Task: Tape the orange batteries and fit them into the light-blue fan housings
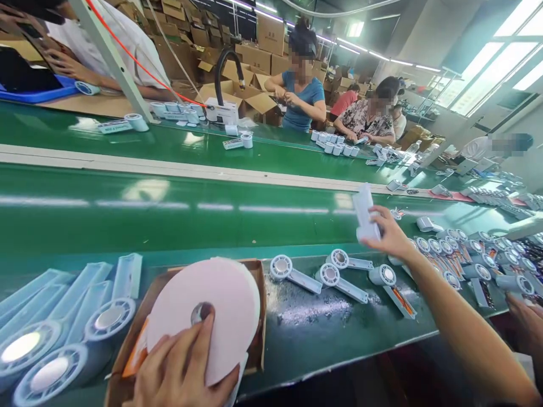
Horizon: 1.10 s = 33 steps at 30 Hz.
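My left hand [182, 362] grips a large pale pink roll [229, 305], with a fingertip at its core hole and the thumb by its lower edge. The roll lies tilted over an open cardboard box [262, 339]. Out over the bench's far edge, my right hand [388, 234] holds a pale hair-dryer-shaped housing [363, 212], slightly blurred, handle up. Below it, several similar housings with round slotted heads lie on the bench, among them one housing [330, 275] and another with orange wires [394, 291]. Larger-looking housings [46, 367] lie left of the box.
Beyond the bench runs a green conveyor belt [190, 220] with a pale rail [169, 170]. Across it, co-workers [303, 102] handle parts. Many wired housings [479, 265] crowd the right side, where another person's hand [526, 319] shows. Stacked cartons [271, 37] fill the back.
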Motion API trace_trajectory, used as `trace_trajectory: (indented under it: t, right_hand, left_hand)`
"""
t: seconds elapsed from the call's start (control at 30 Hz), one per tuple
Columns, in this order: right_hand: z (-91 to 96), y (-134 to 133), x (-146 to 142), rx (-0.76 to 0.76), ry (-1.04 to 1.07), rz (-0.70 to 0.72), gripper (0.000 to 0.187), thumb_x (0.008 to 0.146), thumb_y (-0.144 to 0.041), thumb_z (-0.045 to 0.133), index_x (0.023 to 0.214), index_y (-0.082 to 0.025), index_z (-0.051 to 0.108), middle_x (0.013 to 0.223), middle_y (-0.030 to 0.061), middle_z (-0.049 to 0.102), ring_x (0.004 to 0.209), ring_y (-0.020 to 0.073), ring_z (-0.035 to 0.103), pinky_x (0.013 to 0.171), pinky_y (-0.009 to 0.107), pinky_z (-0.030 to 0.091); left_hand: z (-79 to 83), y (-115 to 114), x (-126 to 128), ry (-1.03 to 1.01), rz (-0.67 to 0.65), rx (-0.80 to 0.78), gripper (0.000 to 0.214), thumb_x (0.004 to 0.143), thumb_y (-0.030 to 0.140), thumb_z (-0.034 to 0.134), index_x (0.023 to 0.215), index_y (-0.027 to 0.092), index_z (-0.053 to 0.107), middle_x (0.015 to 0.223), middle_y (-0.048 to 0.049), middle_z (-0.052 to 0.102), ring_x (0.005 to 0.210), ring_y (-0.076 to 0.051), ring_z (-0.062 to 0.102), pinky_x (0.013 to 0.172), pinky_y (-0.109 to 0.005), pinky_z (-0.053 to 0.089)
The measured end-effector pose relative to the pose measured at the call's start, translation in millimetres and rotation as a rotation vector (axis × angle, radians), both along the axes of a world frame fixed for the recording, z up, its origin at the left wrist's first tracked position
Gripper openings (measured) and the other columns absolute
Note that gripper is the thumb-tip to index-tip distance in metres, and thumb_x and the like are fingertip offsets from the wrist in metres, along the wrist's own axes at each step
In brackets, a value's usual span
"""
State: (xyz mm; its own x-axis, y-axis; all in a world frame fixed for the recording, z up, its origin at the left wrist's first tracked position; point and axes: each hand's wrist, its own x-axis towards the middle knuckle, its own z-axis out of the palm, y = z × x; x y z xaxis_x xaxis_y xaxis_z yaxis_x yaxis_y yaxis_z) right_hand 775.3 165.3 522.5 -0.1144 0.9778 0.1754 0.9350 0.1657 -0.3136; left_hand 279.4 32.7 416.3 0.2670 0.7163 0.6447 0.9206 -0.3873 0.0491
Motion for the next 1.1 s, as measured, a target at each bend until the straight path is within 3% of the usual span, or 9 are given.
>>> trace_trajectory:
  t: [0.13, 0.23, 0.43, 0.53, 0.63, 0.73, 0.87, 1.03, 1.1]
  right_hand:
    - [12.7, -130.2, -78.5, -0.158, 0.075, 0.592, 0.043, 0.065, -0.034, 0.085, 0.102, -0.024, 0.067, 0.144, 0.0141, 0.052, 0.144, 0.0431, 0.039, 0.114, 0.059, 0.046]
    - [-9.7, -168.5, -115.0, -0.352, -0.013, 0.763, 0.051, 0.056, -0.035, 0.091, 0.101, -0.022, 0.071, 0.139, 0.0129, 0.06, 0.138, 0.0476, 0.045, 0.096, 0.055, 0.06]
    - [-49.9, -146.4, -113.6, -0.086, -0.088, 0.556, 0.049, 0.073, -0.019, 0.09, 0.118, -0.024, 0.072, 0.155, 0.0119, 0.056, 0.148, 0.0467, 0.04, 0.119, 0.071, 0.037]
    - [-49.2, -169.3, -115.1, 0.086, 0.281, 0.372, 0.035, 0.089, -0.031, 0.082, 0.121, -0.028, 0.069, 0.138, 0.0116, 0.067, 0.128, 0.0357, 0.059, 0.11, 0.061, 0.049]
    - [-55.8, -216.6, -133.5, 0.015, 0.861, 0.36, 0.029, 0.106, -0.049, 0.057, 0.126, -0.029, 0.064, 0.104, 0.0073, 0.073, 0.091, 0.0242, 0.07, 0.083, 0.041, 0.061]
    - [-72.3, -262.3, -161.0, -0.156, 1.057, 0.457, 0.068, 0.091, -0.067, 0.071, 0.143, -0.025, 0.055, 0.122, 0.0133, 0.072, 0.104, 0.0302, 0.073, 0.091, 0.043, 0.063]
    - [-84.4, -290.7, -173.1, -0.117, 0.967, 0.37, 0.072, 0.09, -0.025, 0.073, 0.156, -0.027, 0.044, 0.133, 0.0117, 0.07, 0.118, 0.0283, 0.072, 0.102, 0.04, 0.062]
    - [-86.0, -292.4, -143.4, -0.323, 0.787, 0.566, 0.069, 0.084, -0.006, 0.058, 0.152, -0.019, 0.051, 0.138, 0.0141, 0.07, 0.128, 0.0264, 0.068, 0.11, 0.042, 0.058]
    - [-93.2, -293.3, -140.8, -0.377, 0.761, 0.609, 0.064, 0.084, -0.004, 0.057, 0.146, -0.018, 0.057, 0.138, 0.0142, 0.071, 0.128, 0.0261, 0.068, 0.11, 0.044, 0.057]
  left_hand:
    - [9.8, 5.2, 2.4, -0.026, -0.012, -0.003, 0.089, 0.081, 0.044, 0.073, 0.161, 0.019, 0.043, 0.12, -0.0165, 0.068, 0.113, -0.04, 0.056, 0.106, -0.055, 0.043]
    - [24.6, -1.8, 2.2, -0.127, -0.075, -0.046, 0.083, 0.084, 0.037, 0.069, 0.161, 0.022, 0.042, 0.122, -0.0153, 0.064, 0.117, -0.039, 0.054, 0.109, -0.057, 0.042]
    - [60.5, -81.1, 11.5, -0.389, -0.484, -0.407, 0.081, 0.085, 0.058, 0.068, 0.157, 0.028, 0.045, 0.125, -0.0155, 0.06, 0.118, -0.04, 0.059, 0.105, -0.06, 0.05]
    - [56.7, -123.9, 33.8, -0.508, -0.598, -0.626, 0.1, 0.074, 0.058, 0.084, 0.159, 0.031, 0.039, 0.115, -0.0148, 0.061, 0.117, -0.04, 0.061, 0.106, -0.061, 0.051]
    - [33.9, -146.7, 67.2, -0.546, -0.561, -0.573, 0.117, 0.07, 0.05, 0.091, 0.165, 0.026, 0.027, 0.116, -0.0158, 0.058, 0.115, -0.038, 0.06, 0.104, -0.062, 0.052]
    - [7.5, -157.3, 98.8, -0.461, -0.38, -0.415, 0.111, 0.079, 0.044, 0.083, 0.168, 0.022, 0.021, 0.119, -0.0159, 0.054, 0.115, -0.036, 0.058, 0.097, -0.056, 0.057]
    - [-5.2, -166.4, 111.5, -0.318, -0.467, -0.444, 0.101, 0.084, 0.036, 0.075, 0.168, 0.019, 0.021, 0.118, -0.014, 0.052, 0.112, -0.031, 0.057, 0.094, -0.046, 0.058]
    - [20.3, -145.9, 85.7, -0.443, -0.368, -0.167, 0.076, 0.086, 0.052, 0.073, 0.155, 0.041, 0.042, 0.11, -0.0058, 0.052, 0.099, -0.026, 0.056, 0.083, -0.043, 0.059]
    - [37.7, -125.1, 78.2, -0.391, -0.485, -0.295, 0.065, 0.089, 0.054, 0.073, 0.147, 0.036, 0.05, 0.111, -0.0063, 0.06, 0.104, -0.027, 0.059, 0.089, -0.046, 0.058]
